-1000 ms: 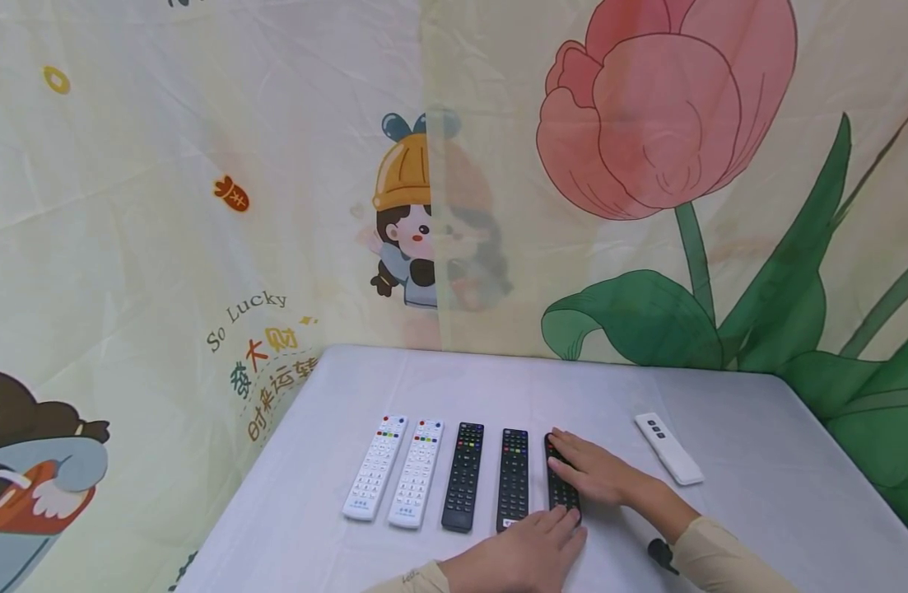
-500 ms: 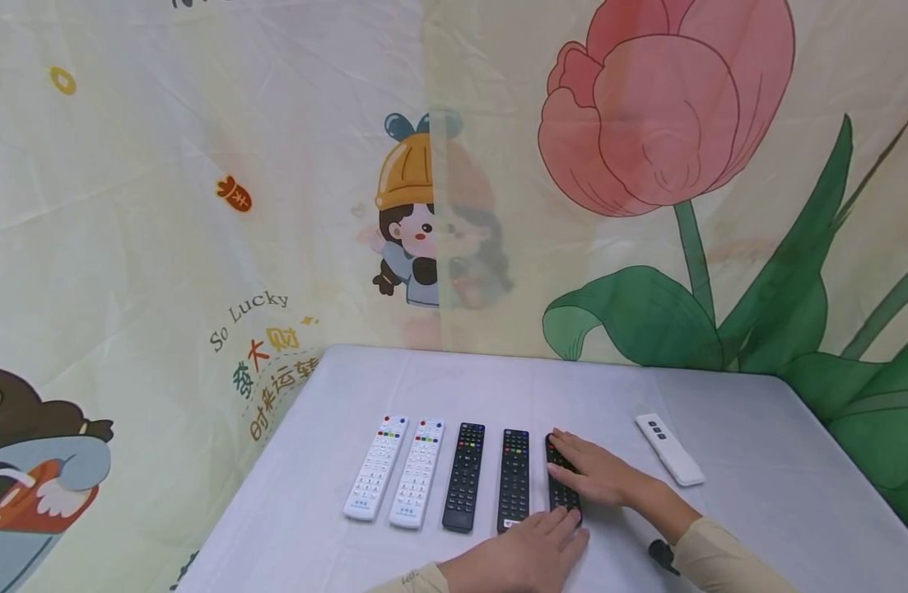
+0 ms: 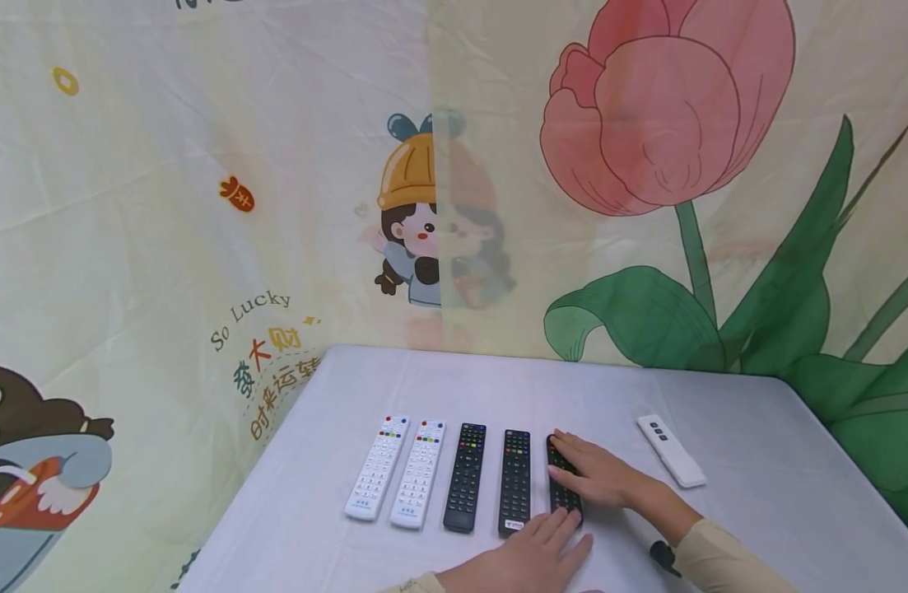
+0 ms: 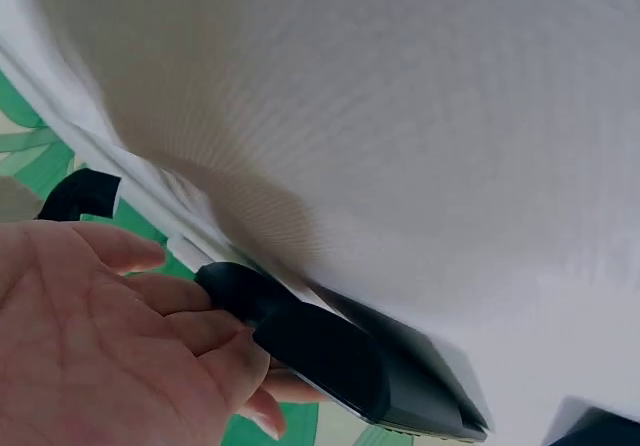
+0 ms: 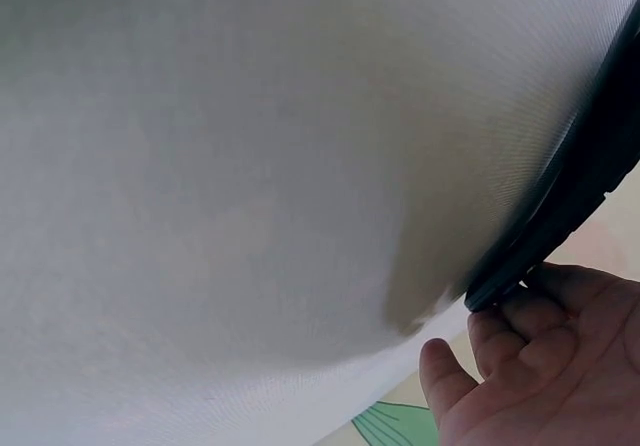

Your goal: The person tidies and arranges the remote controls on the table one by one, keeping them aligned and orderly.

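Observation:
Five remote controls stand in a row on the white-covered table, two white ones at left and several black ones. In the head view my right hand [image 3: 598, 473] rests on the upper part of the rightmost black remote control [image 3: 565, 497], its fingertips at the far end. My left hand [image 3: 523, 553] touches that remote's near end with extended fingertips. The right wrist view shows the right fingers [image 5: 495, 341] against the remote's dark end [image 5: 500, 276]. In the left wrist view, the left fingers [image 4: 190, 291] lie at a dark remote end [image 4: 240, 291]. The hands cover part of the remote.
Left of it lie a black remote with a white label [image 3: 514, 482], another black remote [image 3: 464, 478] and two white remotes, the inner [image 3: 418, 473] and outer [image 3: 377, 468]. A smaller white remote [image 3: 671, 450] lies at right. A printed curtain [image 3: 498, 247] hangs behind the table [image 3: 424, 383].
My left hand has shifted very slightly right and down, showing more of the neighbouring remote's white label. The right hand and the remotes hold their places on the table.

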The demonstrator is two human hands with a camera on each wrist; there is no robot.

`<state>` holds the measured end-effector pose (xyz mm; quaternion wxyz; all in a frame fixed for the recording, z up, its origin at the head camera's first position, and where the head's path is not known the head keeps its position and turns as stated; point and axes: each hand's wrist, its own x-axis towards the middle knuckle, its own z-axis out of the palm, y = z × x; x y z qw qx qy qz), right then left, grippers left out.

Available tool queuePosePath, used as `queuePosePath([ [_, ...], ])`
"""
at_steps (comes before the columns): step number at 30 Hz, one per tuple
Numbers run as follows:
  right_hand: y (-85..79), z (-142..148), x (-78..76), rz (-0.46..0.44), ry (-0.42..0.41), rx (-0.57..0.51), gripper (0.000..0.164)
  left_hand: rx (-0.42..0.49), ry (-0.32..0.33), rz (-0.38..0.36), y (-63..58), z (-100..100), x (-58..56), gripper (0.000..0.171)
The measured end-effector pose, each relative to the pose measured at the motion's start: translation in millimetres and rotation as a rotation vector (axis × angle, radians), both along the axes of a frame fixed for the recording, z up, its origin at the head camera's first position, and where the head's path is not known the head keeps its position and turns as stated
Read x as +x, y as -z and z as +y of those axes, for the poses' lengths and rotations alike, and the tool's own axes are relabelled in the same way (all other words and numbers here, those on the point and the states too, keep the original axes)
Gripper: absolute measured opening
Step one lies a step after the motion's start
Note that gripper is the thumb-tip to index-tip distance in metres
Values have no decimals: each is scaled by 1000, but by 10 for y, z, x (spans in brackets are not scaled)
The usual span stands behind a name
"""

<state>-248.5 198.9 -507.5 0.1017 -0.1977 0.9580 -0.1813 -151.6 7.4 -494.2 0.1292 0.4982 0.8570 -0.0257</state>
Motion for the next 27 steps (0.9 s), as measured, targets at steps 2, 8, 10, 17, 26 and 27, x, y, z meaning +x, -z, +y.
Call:
queuePosePath([
  [2,-1,-2,5,0,0,-5,73,5,-24,-15,4,11,7,69],
  [8,6,-1,9,4,-2,-2,73,22,-80,-104,25,40,-9,69],
  [10,12,1,5,5,-3,0,73,17,-84,-115,20,39,-12,69],
  [17,12,12,4,13,-10,10,73,14,-66,-81,-4,23,1,70],
  [26,2,5,27,16,-7,11,72,18,-61,-81,-3,16,13,69],
  [27,2,5,29,15,-6,11,72,15,-60,-82,-3,17,15,69],
])
